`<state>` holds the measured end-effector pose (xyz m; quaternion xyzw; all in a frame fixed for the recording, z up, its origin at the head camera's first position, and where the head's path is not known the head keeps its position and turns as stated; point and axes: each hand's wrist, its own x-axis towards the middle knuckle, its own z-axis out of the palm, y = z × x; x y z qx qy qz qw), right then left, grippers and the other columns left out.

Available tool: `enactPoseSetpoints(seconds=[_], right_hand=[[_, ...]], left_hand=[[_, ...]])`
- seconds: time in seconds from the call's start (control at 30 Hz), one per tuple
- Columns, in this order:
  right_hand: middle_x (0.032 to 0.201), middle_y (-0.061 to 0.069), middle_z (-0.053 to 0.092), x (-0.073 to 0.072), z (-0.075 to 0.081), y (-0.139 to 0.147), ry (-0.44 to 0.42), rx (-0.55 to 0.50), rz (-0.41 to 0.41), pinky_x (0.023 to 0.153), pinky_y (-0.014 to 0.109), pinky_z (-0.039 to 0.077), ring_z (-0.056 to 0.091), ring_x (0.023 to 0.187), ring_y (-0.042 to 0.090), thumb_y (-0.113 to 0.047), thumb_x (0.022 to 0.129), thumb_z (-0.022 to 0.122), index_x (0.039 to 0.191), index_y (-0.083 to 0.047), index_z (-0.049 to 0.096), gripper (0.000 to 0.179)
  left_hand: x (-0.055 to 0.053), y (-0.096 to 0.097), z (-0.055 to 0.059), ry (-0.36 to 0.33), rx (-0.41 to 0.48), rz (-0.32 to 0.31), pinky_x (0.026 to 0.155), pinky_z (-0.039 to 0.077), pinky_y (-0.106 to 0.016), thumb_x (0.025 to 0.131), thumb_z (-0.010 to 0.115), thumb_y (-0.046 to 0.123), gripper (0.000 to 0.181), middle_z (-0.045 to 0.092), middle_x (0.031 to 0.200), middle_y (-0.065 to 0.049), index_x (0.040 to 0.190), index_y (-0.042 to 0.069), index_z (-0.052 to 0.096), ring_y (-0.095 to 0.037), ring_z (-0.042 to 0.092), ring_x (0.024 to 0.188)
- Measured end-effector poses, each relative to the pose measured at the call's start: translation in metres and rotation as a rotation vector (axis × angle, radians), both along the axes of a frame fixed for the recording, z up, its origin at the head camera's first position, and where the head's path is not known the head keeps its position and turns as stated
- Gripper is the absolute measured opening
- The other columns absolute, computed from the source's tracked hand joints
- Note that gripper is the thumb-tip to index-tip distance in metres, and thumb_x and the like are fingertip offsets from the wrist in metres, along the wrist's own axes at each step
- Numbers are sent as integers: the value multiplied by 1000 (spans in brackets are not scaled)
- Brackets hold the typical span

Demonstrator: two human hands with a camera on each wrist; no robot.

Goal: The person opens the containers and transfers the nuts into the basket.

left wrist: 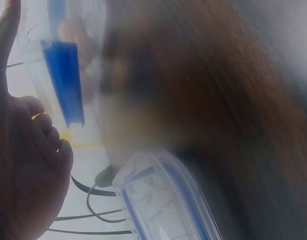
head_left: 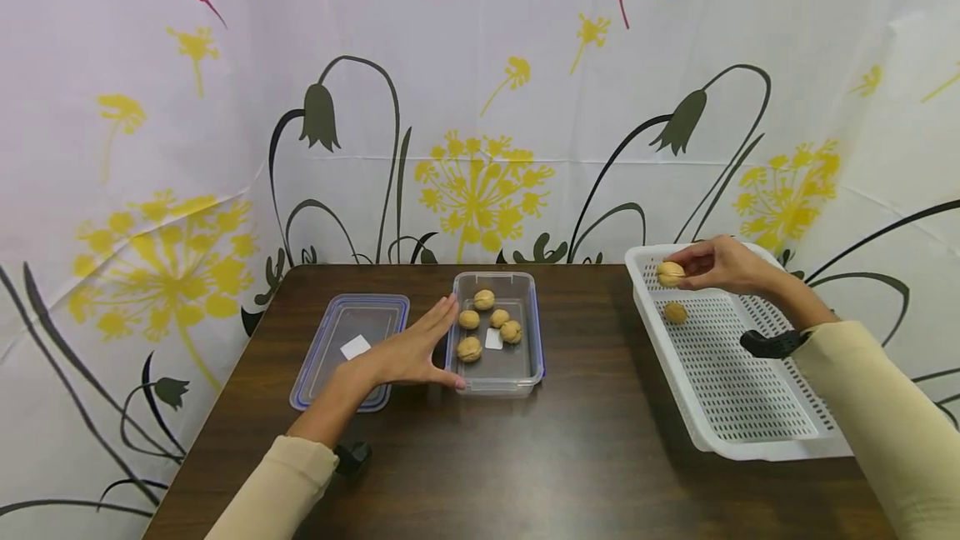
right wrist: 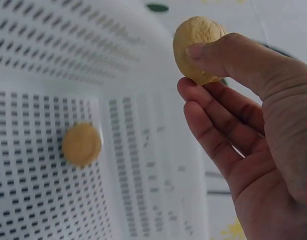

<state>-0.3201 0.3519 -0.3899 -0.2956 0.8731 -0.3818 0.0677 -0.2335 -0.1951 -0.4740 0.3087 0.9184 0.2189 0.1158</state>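
Between thumb and fingers, my right hand (head_left: 723, 266) pinches a walnut (head_left: 670, 274) above the far left part of a white perforated basket (head_left: 678, 394). Another walnut (head_left: 676, 312) lies on the basket's floor, also seen in the right wrist view as a round walnut (right wrist: 81, 145). My left hand (head_left: 408, 350) is spread along the left side of a clear plastic container (head_left: 498, 386), its fingers straight and its thumb near the front corner. Inside the container sit several walnuts (head_left: 483, 299) and a white paper piece (head_left: 493, 339).
A clear lid (head_left: 315, 373) with a blue seal lies left of the container, partly behind the left forearm, with a white square (head_left: 356, 347) on it. Everything stands on a dark brown wooden table (head_left: 585, 440). A flower-patterned cloth (head_left: 480, 90) hangs behind it.
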Motion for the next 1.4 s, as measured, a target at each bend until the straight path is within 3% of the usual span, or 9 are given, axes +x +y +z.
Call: enactPoseSetpoints(seconds=[0.47, 0.87, 1.4], right_hand=[[103, 22, 79, -1, -34, 45, -38, 120, -167, 74, 18, 58, 72, 83, 3, -4, 88, 86, 122, 16, 71, 42], [103, 21, 79, 0, -64, 61, -89, 203, -198, 73, 18, 56, 71, 84, 8, -8, 87, 87, 120, 17, 71, 44], [104, 19, 79, -8, -76, 61, -154, 247, -211, 74, 21, 56, 69, 88, 19, -14, 88, 88, 121, 15, 71, 47]], left_hand=[[1, 0, 3, -1, -8, 1, 126, 26, -60, 85, 83, 60, 128, -4, 178, -17, 168, -1, 8, -35, 1, 164], [0, -1, 7, -19, -38, -3, 129, 20, -57, 85, 81, 63, 129, -7, 178, -14, 169, 1, 6, -33, -3, 165], [-2, 0, 13, -15, -74, -7, 129, 19, -58, 85, 79, 67, 129, -5, 178, -16, 169, -1, 7, -35, -3, 164]])
